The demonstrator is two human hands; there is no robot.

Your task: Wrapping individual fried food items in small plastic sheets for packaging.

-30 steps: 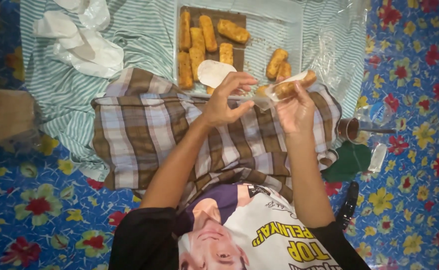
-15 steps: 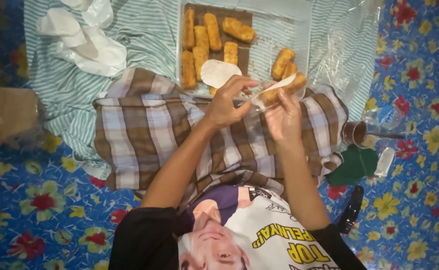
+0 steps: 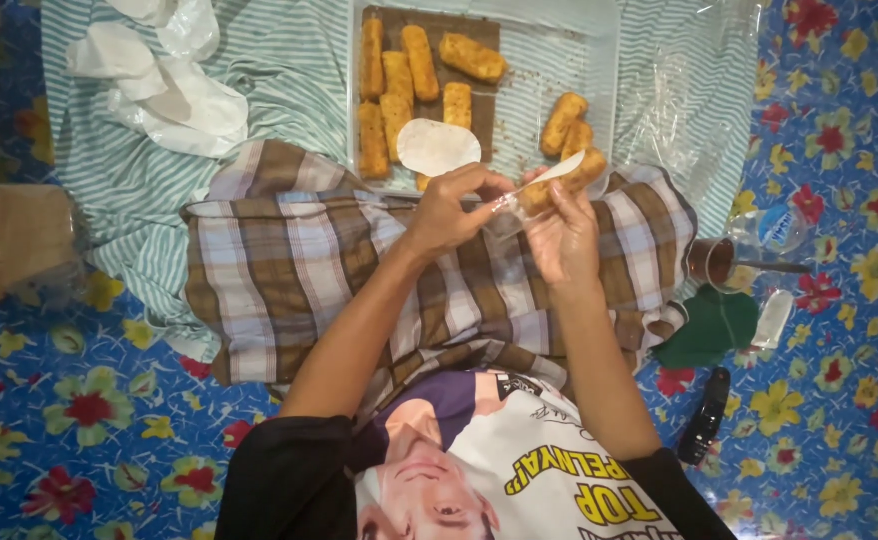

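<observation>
Both hands meet just above the plaid cloth (image 3: 289, 270) on the person's lap. Left hand (image 3: 449, 212) is closed in a pinch, thumb and forefinger nipping the edge of a thin clear wrapper (image 3: 507, 205). Right hand (image 3: 564, 235) is closed around a golden fried roll (image 3: 564, 178), fingers curled under it so that it lies tilted, its far end toward the tray. A pale sheet, likely a wrapper skin, lies along the top of the roll, though the view is too small to be sure what it is. The roll is held off the cloth, probably so the two hands can work the wrap around it without crumbs or grease pressing into the lap.

Just beyond the hands sits a clear tray (image 3: 599, 60) on a striped green cloth (image 3: 289, 90), close enough to reach without leaning. Inside it a brown board (image 3: 429, 22) carries a row of fried rolls (image 3: 399, 80), set side by side, with two more lying apart on the right. A round white skin (image 3: 437, 146) rests at the near rim of the tray.

To the right, on the flowered floor mat (image 3: 839, 420), stand a brown cup (image 3: 711, 260) and a small plastic bottle (image 3: 774, 230), with a dark remote-like object (image 3: 704, 430) nearer the body. Far left, crumpled white sheets (image 3: 174, 95) lie on the striped cloth, and a paper bag (image 3: 9, 240) sits at the left edge.
</observation>
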